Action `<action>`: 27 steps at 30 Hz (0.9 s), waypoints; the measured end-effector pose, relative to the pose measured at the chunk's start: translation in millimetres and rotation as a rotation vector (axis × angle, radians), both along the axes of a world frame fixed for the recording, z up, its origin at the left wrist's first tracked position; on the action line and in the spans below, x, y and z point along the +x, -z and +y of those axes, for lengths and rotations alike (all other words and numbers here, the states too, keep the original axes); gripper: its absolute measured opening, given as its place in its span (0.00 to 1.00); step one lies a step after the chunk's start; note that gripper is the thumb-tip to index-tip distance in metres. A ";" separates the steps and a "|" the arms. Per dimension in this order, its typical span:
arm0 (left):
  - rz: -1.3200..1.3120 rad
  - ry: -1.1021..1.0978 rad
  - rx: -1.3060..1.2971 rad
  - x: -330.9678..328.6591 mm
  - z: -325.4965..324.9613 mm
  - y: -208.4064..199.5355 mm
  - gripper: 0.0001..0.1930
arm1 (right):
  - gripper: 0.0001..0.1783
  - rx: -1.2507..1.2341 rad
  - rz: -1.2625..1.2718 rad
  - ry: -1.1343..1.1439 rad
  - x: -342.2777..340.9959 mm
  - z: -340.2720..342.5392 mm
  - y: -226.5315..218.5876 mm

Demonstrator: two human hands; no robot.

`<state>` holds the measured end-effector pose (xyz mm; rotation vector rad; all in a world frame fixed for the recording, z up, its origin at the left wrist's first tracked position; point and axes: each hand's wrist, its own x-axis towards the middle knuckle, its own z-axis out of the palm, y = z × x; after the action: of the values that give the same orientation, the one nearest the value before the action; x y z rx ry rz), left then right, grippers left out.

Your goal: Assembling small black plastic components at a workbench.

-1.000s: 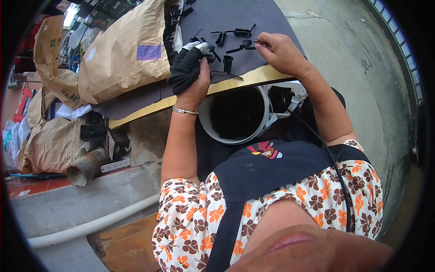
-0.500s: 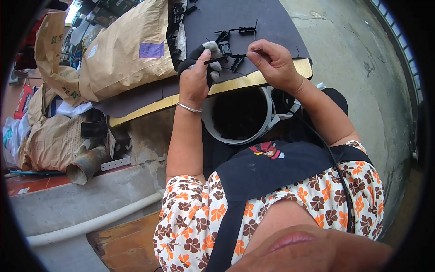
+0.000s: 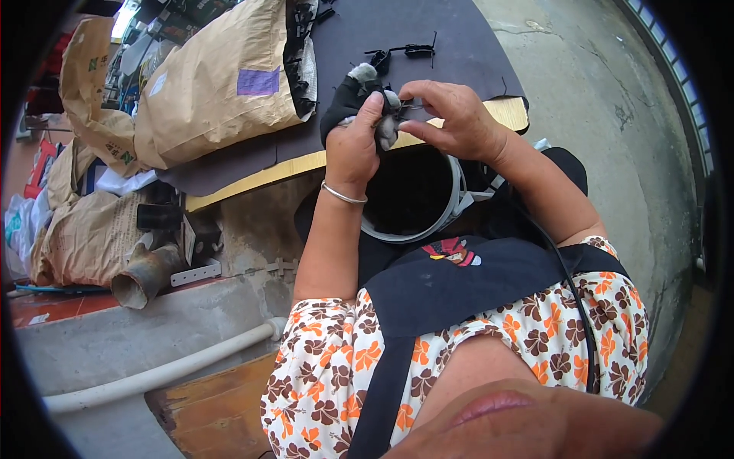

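Fingers of the left hand hug a mostly hidden black piece by the worktop; the right hand has an unclear grip. The piece seems light, stiff: pinch its middle.

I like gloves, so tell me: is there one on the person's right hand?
No, the right hand is bare; the black-and-grey glove is on the left hand.

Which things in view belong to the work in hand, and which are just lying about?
In use, it seems:
left hand, partly gloved
right hand with thin tool, kind unclear
black plastic parts
large paper sack

Apparently lying about:
rusty pipe
perforated strip
wooden board
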<state>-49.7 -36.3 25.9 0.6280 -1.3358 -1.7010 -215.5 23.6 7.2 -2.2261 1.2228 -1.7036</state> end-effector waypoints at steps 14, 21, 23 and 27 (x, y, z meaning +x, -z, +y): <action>-0.443 -0.137 -0.489 16.6 53.0 5.7 0.14 | 0.14 0.541 -0.280 -0.228 13.7 12.6 -8.9; -0.570 -0.262 -0.785 15.1 52.1 11.5 0.16 | 0.15 0.585 -0.086 -0.189 17.9 13.5 -6.6; -0.563 -0.302 -0.960 13.7 52.0 10.5 0.16 | 0.15 0.551 -0.125 -0.169 23.1 12.6 -2.3; -0.700 -0.318 -0.993 14.5 48.9 13.8 0.16 | 0.15 0.477 -0.193 -0.132 30.2 10.0 8.5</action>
<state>-35.2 12.6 12.1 0.7789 -2.1678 -0.3987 -185.3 33.6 -1.4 -1.7773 1.2434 -1.3620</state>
